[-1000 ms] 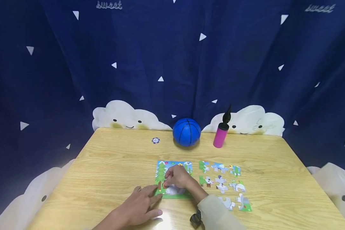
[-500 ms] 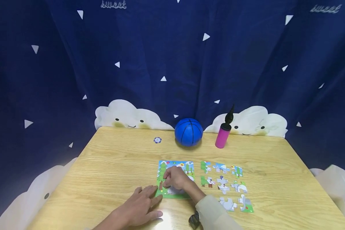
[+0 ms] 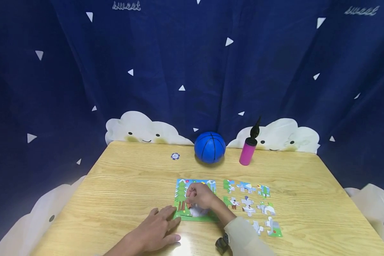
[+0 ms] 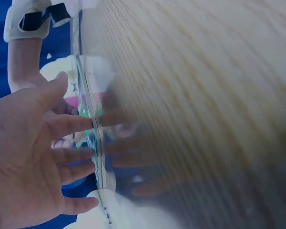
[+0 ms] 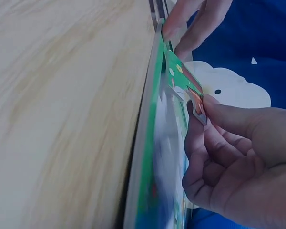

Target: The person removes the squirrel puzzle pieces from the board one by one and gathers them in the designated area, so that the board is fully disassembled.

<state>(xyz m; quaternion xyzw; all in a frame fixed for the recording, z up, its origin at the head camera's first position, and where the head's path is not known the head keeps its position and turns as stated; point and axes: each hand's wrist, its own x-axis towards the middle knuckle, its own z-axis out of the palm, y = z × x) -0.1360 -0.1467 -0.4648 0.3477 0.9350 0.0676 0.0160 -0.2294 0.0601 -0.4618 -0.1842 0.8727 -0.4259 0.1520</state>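
My right hand [image 3: 202, 196] pinches a green jigsaw piece [image 5: 183, 76] with an orange and brown print between thumb and fingertips. That piece is tilted, with one side raised off the picture board in the right wrist view. The puzzle board [image 3: 200, 218] lies flat, showing trees, sky and a grey-white shape; the right hand covers its middle. My left hand [image 3: 156, 227] lies with spread, straight fingers on the table, its fingertips at the board's lower left edge. In the left wrist view the palm and fingers of the left hand [image 4: 24, 152] hold nothing.
Several loose jigsaw pieces [image 3: 248, 206] are laid out in rows right of the board, partly behind the right forearm. A blue ball [image 3: 209, 147], a pink pump [image 3: 248, 154] with a black top and a small round chip [image 3: 175, 156] are farther back on the wooden table [image 3: 131, 177].
The right hand has risen a little and shifted right, and the pinched piece is now tilted up at one side. The left hand has kept its place. The head view has shifted slightly.
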